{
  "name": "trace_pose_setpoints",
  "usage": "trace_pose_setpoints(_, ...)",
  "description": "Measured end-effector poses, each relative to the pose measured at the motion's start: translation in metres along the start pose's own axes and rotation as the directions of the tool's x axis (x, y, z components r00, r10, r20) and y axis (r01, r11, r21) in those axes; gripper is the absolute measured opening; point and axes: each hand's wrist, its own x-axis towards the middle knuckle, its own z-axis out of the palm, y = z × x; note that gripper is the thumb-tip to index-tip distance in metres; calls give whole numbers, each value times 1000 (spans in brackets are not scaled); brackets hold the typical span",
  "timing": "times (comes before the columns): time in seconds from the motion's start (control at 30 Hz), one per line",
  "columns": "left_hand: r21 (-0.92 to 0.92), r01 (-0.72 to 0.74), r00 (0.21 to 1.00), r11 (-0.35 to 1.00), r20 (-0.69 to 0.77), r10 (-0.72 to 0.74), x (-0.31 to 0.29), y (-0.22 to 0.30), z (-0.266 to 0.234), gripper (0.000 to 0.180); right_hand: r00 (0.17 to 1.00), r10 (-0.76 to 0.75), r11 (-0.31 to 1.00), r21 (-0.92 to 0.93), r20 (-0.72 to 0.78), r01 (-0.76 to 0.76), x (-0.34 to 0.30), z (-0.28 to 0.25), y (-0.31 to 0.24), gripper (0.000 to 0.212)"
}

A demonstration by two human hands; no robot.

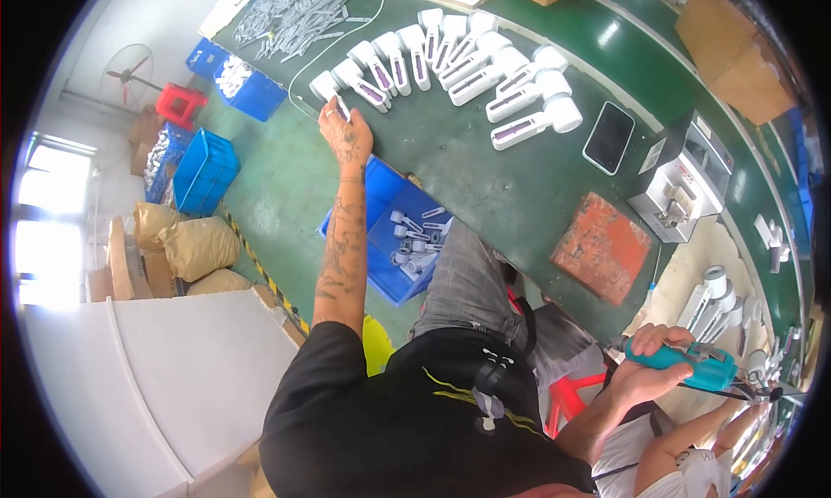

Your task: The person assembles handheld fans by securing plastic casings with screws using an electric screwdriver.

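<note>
A white handheld appliance with a round head lies at the left end of a curved row on the green worktable. My left hand is closed round its handle end, which the fingers partly cover. The rest of the row is made of similar white appliances, several with purple strips along their handles. Away to the right, my right hand grips a teal electric screwdriver by its body, held beyond the table's near edge with its cord end to the right.
Thin grey parts are heaped at the far left. A phone, a metal-and-white fixture and a worn red block occupy the right side. Below the edge sits a blue bin with white parts. A co-worker's arm is at lower right.
</note>
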Motion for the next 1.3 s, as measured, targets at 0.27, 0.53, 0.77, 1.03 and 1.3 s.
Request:
trace_pose_setpoints(0.27,475,-180,971,861,223,80,-5,64,2,58,999,-37,998,-58,-17,36,-15,-1,-2,72)
trace_pose_setpoints(0.53,483,-215,975,849,157,157,-7,43,10,49,999,-43,994,-104,-7,42,-13,0,0,71)
trace_pose_setpoints(0.77,451,-187,982,873,112,152,-5,37,13,47,999,-4,997,-78,53,8,-11,8,8,73)
trace_pose_setpoints(1.03,373,-203,979,905,84,185,-2,26,18,42,994,61,994,-96,86,-52,-13,2,9,75)
trace_pose_setpoints(1.3,481,-229,969,846,32,244,14,41,-10,43,995,54,991,-128,83,-44,-14,4,7,74)
